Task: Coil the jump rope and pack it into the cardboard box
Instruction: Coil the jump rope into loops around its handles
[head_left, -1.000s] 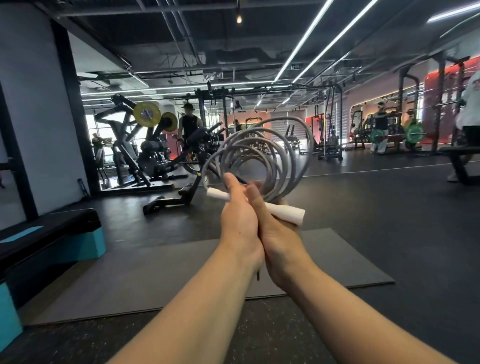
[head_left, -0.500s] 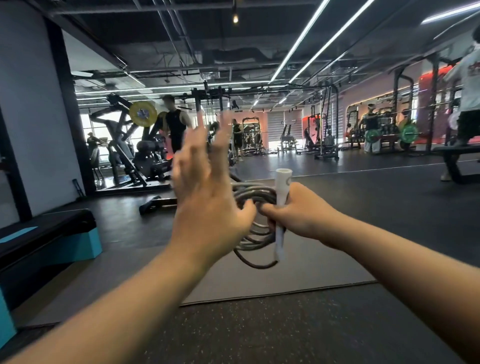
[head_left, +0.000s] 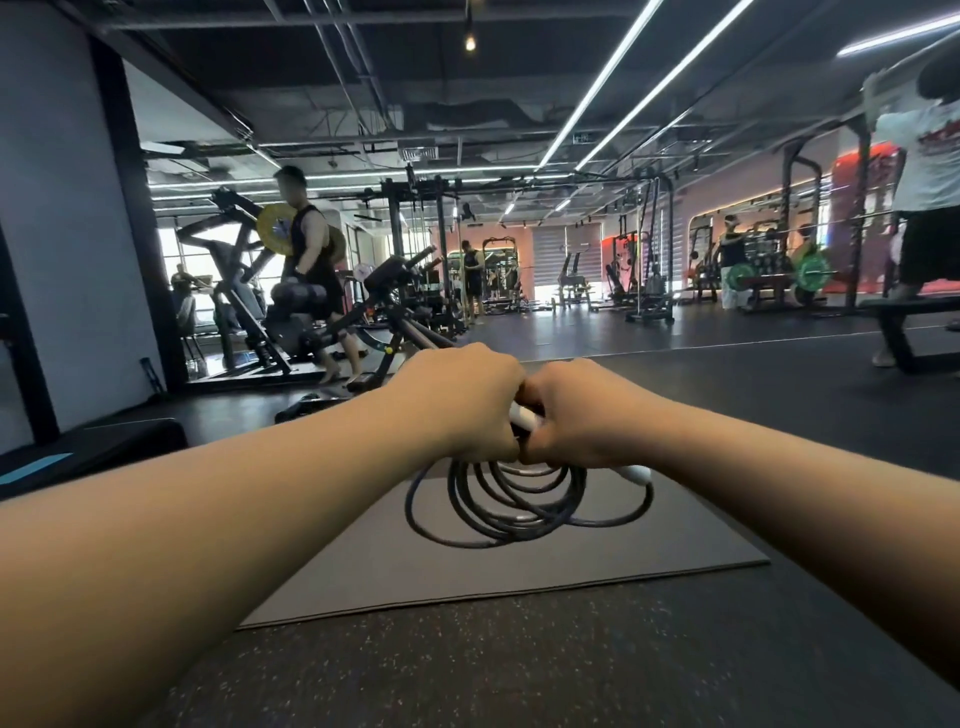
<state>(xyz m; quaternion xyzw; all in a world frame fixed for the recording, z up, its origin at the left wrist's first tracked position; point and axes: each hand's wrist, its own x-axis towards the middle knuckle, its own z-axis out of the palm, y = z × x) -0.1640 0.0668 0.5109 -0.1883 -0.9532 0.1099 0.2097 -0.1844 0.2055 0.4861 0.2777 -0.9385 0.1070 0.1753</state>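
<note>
The jump rope (head_left: 519, 512) hangs in several dark grey loops below my two fists, held out in front of me above the floor. My left hand (head_left: 462, 400) and my right hand (head_left: 582, 413) are side by side, knuckles touching, both closed around the top of the coil. One white handle (head_left: 521, 417) shows between the fists. The other white handle (head_left: 635, 474) sticks out below my right wrist. No cardboard box is in view.
A grey exercise mat (head_left: 519, 577) lies on the black rubber floor under the coil. A black and teal step platform (head_left: 88, 452) sits at the left. Gym machines (head_left: 291, 312) and a person stand beyond it. A bench (head_left: 914, 322) with another person is at the right.
My left hand, open and raised half a second ago, has come down and closed on the coil beside my right hand. The loops now hang below the fists instead of standing above them.
</note>
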